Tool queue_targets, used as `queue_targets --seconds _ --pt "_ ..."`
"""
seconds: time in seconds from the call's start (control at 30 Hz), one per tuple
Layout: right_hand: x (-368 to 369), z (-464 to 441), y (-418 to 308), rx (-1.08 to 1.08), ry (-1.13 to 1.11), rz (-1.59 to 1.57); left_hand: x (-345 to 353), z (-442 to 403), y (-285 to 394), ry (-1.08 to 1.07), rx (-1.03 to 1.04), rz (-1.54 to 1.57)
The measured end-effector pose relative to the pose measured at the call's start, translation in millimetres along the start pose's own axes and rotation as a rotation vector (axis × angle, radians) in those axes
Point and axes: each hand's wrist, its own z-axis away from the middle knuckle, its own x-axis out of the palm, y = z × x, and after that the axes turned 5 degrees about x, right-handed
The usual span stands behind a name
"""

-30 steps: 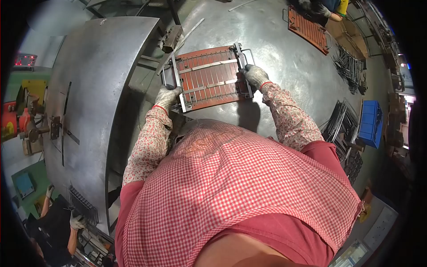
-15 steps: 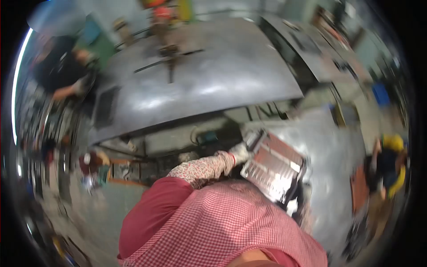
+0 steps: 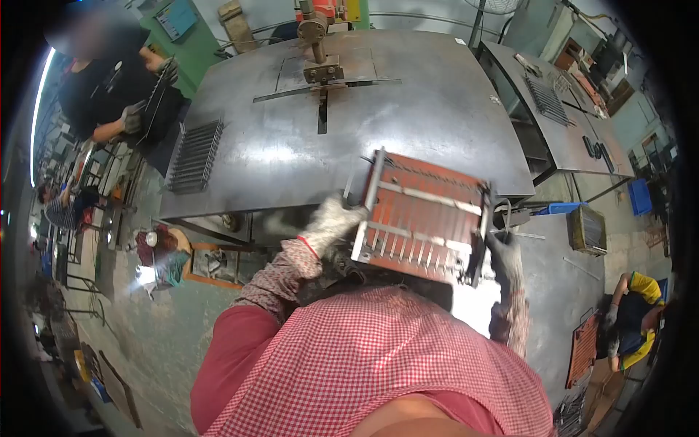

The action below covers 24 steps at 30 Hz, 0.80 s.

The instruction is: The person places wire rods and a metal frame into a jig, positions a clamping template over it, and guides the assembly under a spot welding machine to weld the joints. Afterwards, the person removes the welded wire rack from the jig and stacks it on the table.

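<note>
A reddish-brown board (image 3: 429,211) with metal bars, crosswise flat strips and thin rods is held up in front of my body, slightly tilted. My left hand (image 3: 333,224), in a pale glove, grips its left edge near the metal bar. At the right edge, my right hand (image 3: 505,255) is closed round the handle side; this glove is partly blurred and in shadow. The board's far edge overlaps the near edge of a large metal table (image 3: 291,167).
A clamp-like machine (image 3: 322,71) stands on the table, with a rod rack (image 3: 195,156) at its left. A co-worker (image 3: 109,87) in black stands at the left, another (image 3: 641,317) at the lower right. A second table (image 3: 561,138) is at the right.
My view has turned left toward the large table. The board, still in both hands, has been lifted from the metal surface and carried to this table's edge.
</note>
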Motion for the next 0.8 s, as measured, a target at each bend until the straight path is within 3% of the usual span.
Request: queue_targets --seconds 0.03,0.07,0.1,0.13,0.17,0.2,0.23,0.3,0.37,0.57,0.8 --pt "18.7 -14.4 -21.0 0.005 -0.064 -0.003 -6.6 -23.7 -21.7 0.170 0.071 -0.097" --pt "40.2 -17.6 -51.3 -0.045 -0.073 0.014 -26.0 -44.8 -33.5 0.106 0.015 0.090" --pt "60.8 -37.9 -69.5 0.011 -0.106 0.104 -49.6 -53.7 -30.0 0.154 0.024 -0.005" --pt "85.7 -78.1 -64.4 -0.189 -0.096 0.111 -60.8 -87.9 -59.1 0.208 0.024 0.054" --pt "109.0 -91.9 -86.7 -0.223 -0.078 0.168 -73.7 -116.2 -78.8 0.280 0.050 0.089" --pt "130.2 -99.7 -111.9 -0.087 -0.122 0.145 -90.4 -138.4 -93.0 0.283 0.030 0.120" --pt "151.3 -121.1 -122.9 -0.133 -0.127 0.186 -107.3 -154.4 -101.2 0.221 0.037 0.212" --pt "187.2 -140.3 -155.1 -0.124 -0.181 0.085 -133.1 -194.1 -116.0 0.303 0.005 0.201" --pt "218.3 -179.5 -165.8 -0.148 -0.186 0.121 -157.0 -175.2 -73.3 0.386 -0.034 0.097" --pt "259.7 -215.2 -221.3 -0.164 -0.169 0.168 -192.2 -227.5 -81.7 0.408 -0.004 0.213" --pt "276.1 -253.7 -246.6 -0.175 -0.303 0.289 -207.5 -259.7 -80.9 0.439 -0.021 0.132"
